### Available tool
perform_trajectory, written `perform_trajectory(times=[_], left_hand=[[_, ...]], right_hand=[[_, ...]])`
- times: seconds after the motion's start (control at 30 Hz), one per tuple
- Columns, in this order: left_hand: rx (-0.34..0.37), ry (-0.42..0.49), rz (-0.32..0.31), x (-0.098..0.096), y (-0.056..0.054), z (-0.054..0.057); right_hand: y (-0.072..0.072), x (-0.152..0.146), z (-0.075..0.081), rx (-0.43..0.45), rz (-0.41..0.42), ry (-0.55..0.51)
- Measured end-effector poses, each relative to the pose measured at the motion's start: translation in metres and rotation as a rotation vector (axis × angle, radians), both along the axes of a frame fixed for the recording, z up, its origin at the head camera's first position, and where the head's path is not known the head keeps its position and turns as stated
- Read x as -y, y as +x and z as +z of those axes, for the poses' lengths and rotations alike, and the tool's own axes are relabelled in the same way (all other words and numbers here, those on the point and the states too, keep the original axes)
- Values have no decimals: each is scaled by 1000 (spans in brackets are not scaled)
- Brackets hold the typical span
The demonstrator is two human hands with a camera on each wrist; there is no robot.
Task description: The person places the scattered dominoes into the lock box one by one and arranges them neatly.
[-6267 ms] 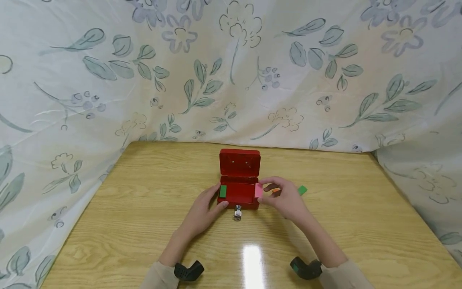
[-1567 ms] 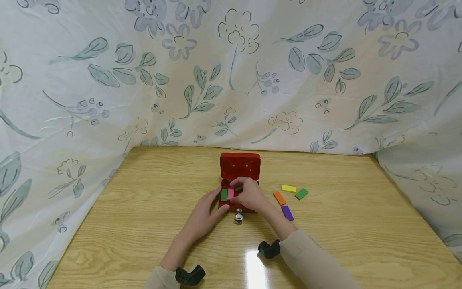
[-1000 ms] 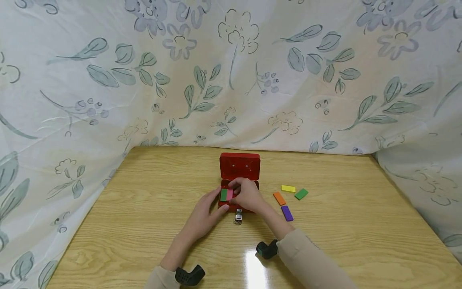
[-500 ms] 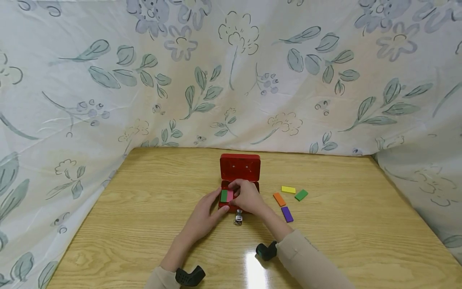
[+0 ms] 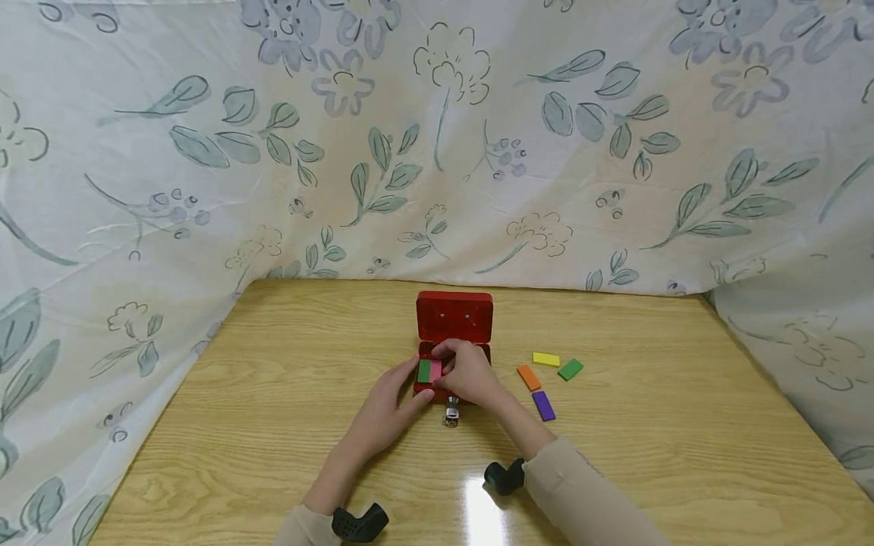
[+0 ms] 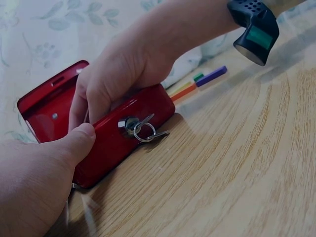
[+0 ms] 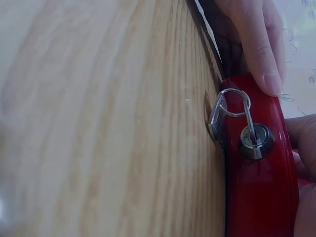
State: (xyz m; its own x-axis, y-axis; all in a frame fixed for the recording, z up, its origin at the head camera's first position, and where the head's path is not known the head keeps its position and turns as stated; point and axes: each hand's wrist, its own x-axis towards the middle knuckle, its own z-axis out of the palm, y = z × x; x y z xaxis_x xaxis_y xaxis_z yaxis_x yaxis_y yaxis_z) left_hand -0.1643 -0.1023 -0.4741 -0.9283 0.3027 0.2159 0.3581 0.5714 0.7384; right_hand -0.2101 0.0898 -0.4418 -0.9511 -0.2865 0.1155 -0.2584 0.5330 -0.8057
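Note:
A small red metal cash box stands on the table with its lid raised. Inside, at its left end, a green block lies side by side with a pink block. My right hand reaches into the box, thumb and fingers pinching the pink block at its right side; the fingertips are partly hidden. My left hand grips the box's left end, its thumb on the front rim, as the left wrist view also shows. A key on a ring sits in the front lock.
To the right of the box lie a yellow block, a green block, an orange block and a purple block. A floral cloth hangs behind the wooden table.
My right hand has carried the pink block from the box's right rim leftward into it, then slid it slightly left against the green block. The left hand stays on the box.

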Motion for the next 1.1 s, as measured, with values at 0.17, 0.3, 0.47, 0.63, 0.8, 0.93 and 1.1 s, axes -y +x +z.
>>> perform_trajectory(times=[0.17,0.3,0.47,0.63,0.8,0.93,1.1], left_hand=[[5,-6,-4,0,-1,0],[11,-16,-5,-1,-2,0],[3,-18,-3,-1,-3,-2],[4,-22,8,0,-3,-3],[11,-21,9,0,-2,-1],[-2,-18,8,0,-1,-1],[-13,-11,4,0,0,0]], right_hand=[[0,-1,-1,-3,-5,-3],[1,-2,1,-3,-9,-6],[0,-2,0,6,3,-12],[0,-3,-2,6,13,-14],[1,-2,0,15,5,-25],[2,-3,1,3,3,-60],[3,-8,3,-3,-5,-118]])
